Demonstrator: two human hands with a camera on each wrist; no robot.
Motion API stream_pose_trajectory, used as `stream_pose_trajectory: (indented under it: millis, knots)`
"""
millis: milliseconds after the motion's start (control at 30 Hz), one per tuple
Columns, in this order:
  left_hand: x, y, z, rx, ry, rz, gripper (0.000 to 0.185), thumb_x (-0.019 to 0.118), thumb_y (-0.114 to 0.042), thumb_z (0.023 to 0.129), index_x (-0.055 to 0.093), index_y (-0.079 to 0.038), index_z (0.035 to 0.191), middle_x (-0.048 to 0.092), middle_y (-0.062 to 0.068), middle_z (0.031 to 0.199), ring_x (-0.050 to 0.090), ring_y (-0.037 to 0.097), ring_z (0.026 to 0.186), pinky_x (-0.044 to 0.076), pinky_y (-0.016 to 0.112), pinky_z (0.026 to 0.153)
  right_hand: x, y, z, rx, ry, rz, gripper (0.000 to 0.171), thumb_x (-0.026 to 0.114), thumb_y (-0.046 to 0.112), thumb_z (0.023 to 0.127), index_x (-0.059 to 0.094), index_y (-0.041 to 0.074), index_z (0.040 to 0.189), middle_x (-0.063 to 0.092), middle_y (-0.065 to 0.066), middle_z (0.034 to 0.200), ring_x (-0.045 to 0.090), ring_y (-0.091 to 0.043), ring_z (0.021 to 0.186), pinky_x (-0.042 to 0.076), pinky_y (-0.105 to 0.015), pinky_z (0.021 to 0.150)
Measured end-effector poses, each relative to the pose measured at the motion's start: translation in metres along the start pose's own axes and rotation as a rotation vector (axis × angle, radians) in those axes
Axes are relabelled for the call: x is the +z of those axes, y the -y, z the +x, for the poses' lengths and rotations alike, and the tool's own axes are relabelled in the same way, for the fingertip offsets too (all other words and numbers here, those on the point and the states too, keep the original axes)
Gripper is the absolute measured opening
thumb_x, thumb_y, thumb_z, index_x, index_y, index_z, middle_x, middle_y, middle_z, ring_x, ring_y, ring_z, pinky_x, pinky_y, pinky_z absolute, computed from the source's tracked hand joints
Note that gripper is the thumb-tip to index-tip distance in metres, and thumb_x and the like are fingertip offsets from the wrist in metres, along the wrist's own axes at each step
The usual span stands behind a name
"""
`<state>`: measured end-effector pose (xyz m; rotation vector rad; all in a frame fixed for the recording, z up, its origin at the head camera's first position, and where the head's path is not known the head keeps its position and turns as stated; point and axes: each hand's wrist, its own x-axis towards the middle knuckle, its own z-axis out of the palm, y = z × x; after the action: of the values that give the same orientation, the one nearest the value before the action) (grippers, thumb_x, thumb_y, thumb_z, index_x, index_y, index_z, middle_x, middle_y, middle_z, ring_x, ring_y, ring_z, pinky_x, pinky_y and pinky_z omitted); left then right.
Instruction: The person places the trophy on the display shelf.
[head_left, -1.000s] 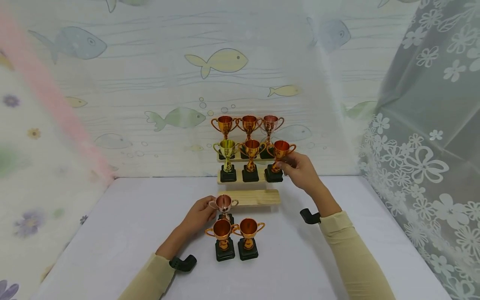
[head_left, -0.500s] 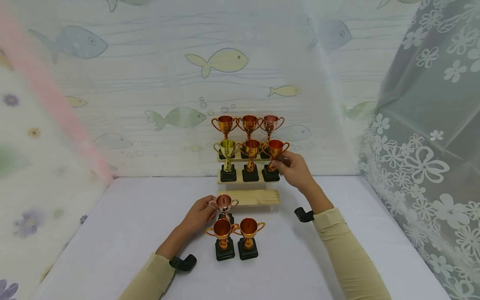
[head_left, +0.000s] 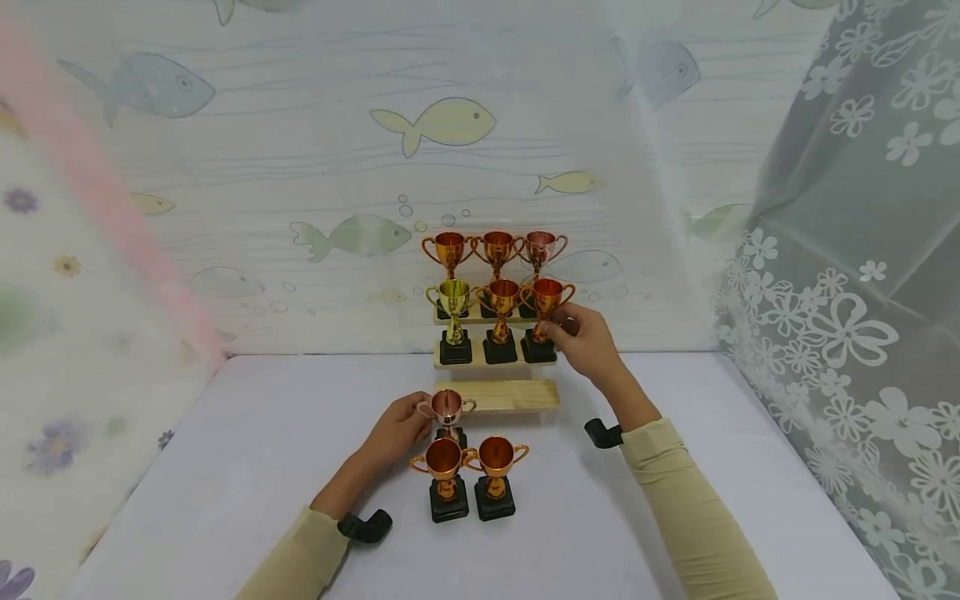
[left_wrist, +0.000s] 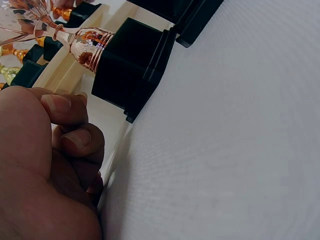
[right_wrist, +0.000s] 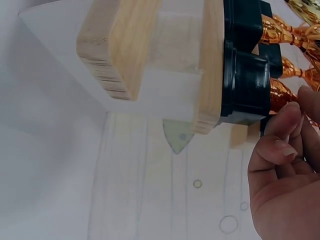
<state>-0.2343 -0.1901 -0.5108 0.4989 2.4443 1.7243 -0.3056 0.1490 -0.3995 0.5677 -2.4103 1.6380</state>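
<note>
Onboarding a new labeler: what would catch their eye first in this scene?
The stepped wooden stand at the back of the white table, its top two steps full of shiny trophies. The right hand grips the orange trophy at the middle step's right end; the left hand holds a pink trophy by the bare lowest step.

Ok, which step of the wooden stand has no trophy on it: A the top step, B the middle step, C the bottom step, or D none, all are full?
C: the bottom step of the wooden stand is bare wood, while the top step holds three trophies and the middle step holds three more, the rightmost at the right hand.
</note>
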Motion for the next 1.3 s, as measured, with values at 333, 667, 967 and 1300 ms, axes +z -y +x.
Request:
stream_pose_trajectory:
  millis: [333, 667, 967, 1300]
  knots:
    - [0.000, -0.001, 0.000, -0.007, -0.002, -0.003, 0.032, 0.044, -0.024, 0.116, 0.062, 0.001, 0.111, 0.045, 0.001, 0.063, 0.039, 0.011, 0.055, 0.034, 0.025, 0.057, -0.001, 0.004, -0.016, 0.033, -0.098, 0.048, 0.030, 0.074, 0.014, 0.101, 0.065, -0.005, 0.122, 0.058, -0.012, 0.096, 0.052, -0.010, 0.065, 0.041, -0.026, 0.057]
    - [0.000, 0.000, 0.001, -0.011, -0.005, 0.002, 0.030, 0.044, -0.022, 0.116, 0.062, 0.000, 0.111, 0.045, -0.001, 0.062, 0.040, 0.011, 0.055, 0.034, 0.025, 0.055, 0.000, -0.002, -0.040, -0.015, -0.135, 0.110, 0.018, 0.073, 0.008, 0.101, 0.059, -0.002, 0.105, 0.059, -0.011, 0.083, 0.051, -0.011, 0.063, 0.041, -0.025, 0.055]
    - [0.000, 0.001, 0.001, -0.001, -0.004, -0.002, 0.029, 0.043, -0.022, 0.117, 0.063, -0.002, 0.110, 0.044, -0.002, 0.062, 0.040, 0.011, 0.055, 0.033, 0.024, 0.056, 0.005, -0.004, -0.055, -0.097, -0.033, 0.067, 0.011, 0.071, 0.003, 0.100, 0.066, -0.002, 0.108, 0.061, -0.011, 0.086, 0.051, -0.012, 0.065, 0.043, -0.023, 0.056]
    - [0.000, 0.000, -0.001, 0.006, 0.001, -0.006, 0.030, 0.043, -0.021, 0.116, 0.062, 0.003, 0.112, 0.045, 0.001, 0.063, 0.040, 0.010, 0.056, 0.034, 0.025, 0.056, 0.015, -0.004, -0.067, -0.190, 0.366, 0.023, 0.020, 0.073, 0.001, 0.098, 0.073, 0.011, 0.115, 0.065, -0.003, 0.091, 0.057, -0.016, 0.074, 0.048, -0.026, 0.064]
